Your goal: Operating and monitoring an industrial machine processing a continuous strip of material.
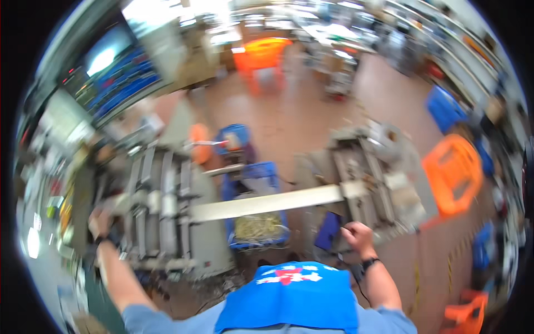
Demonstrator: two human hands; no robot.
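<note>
A long pale flat strip [267, 204] spans the gap between two machine frames with rollers or bars. Its left end meets the left roller frame [166, 206], and its right end runs into the right frame [356, 167]. My left hand [100, 222] is at the far left side of the left frame; blur hides its fingers and whatever they touch. Beside the near edge of the right frame, my right hand [359, 236] has its fingers curled in. What they hold, if anything, cannot be made out. A dark purple-blue flat object [327, 230] lies just left of that hand.
Under the strip stands a blue crate [231, 243] with tangled pale strands in it. An orange chair [453, 173] is at the right, and an orange stool [260, 53] stands farther off. A blue container [233, 135] is beyond the crate. The whole view is motion-blurred.
</note>
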